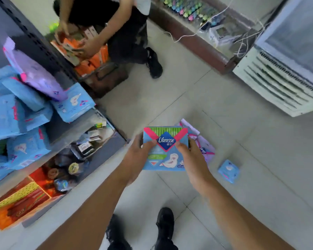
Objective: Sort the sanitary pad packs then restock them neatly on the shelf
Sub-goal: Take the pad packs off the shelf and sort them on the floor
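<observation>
I hold a blue Libresse pad pack (165, 156) with a green top and pink chevron in front of me, above the tiled floor. My left hand (137, 156) grips its left edge and my right hand (192, 156) its right edge. Behind the pack, on the floor, lie purple pad packs (205, 148). A small blue pad pack (229, 171) lies on the floor to the right. On the shelf (74, 130) at the left, several blue pad packs (13, 112) are piled loosely, with a purple pack (38, 76) leaning on top.
Lower shelf levels hold small dark goods (79, 150) and an orange-red box (22, 197). Another person (116, 24) crouches at the top, handling orange packs (90, 58) over a brown crate. A white freezer (282, 73) stands at the right. My shoes (164, 222) show below.
</observation>
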Available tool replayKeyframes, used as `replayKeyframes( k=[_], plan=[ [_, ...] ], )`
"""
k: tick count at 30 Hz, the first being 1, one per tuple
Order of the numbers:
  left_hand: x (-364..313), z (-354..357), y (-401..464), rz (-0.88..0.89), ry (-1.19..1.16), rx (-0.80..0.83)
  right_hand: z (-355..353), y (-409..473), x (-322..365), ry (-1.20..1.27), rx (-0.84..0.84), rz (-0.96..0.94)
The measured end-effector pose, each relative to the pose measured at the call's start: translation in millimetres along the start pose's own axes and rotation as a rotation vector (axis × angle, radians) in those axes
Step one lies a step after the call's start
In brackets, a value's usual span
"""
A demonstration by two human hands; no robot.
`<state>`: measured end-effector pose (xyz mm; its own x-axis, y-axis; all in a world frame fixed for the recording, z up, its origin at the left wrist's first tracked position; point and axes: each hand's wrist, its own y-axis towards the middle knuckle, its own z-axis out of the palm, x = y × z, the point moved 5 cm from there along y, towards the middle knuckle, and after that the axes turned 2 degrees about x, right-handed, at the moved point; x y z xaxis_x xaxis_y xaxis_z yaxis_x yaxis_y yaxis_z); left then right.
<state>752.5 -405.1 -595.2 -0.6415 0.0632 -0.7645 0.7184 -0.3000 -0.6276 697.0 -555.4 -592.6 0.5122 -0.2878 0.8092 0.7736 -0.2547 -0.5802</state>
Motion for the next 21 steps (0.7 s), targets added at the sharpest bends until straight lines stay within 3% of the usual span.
replayKeyframes(
  k=[6,9,17,21],
  plan=[
    [34,170,13,-0.013,0.271,0.318,-159,-27,-27,0.192,-0.272,0.092],
    [67,231,32,-0.046,0.359,0.353,-220,-32,-49,0.252,-0.394,0.114],
    [158,338,88,-0.194,0.576,0.538,-325,-27,-118,0.381,-0.617,0.253],
    [199,364,120,-0.251,0.601,0.57,-359,-4,-152,0.386,-0.638,0.305]
  ],
)
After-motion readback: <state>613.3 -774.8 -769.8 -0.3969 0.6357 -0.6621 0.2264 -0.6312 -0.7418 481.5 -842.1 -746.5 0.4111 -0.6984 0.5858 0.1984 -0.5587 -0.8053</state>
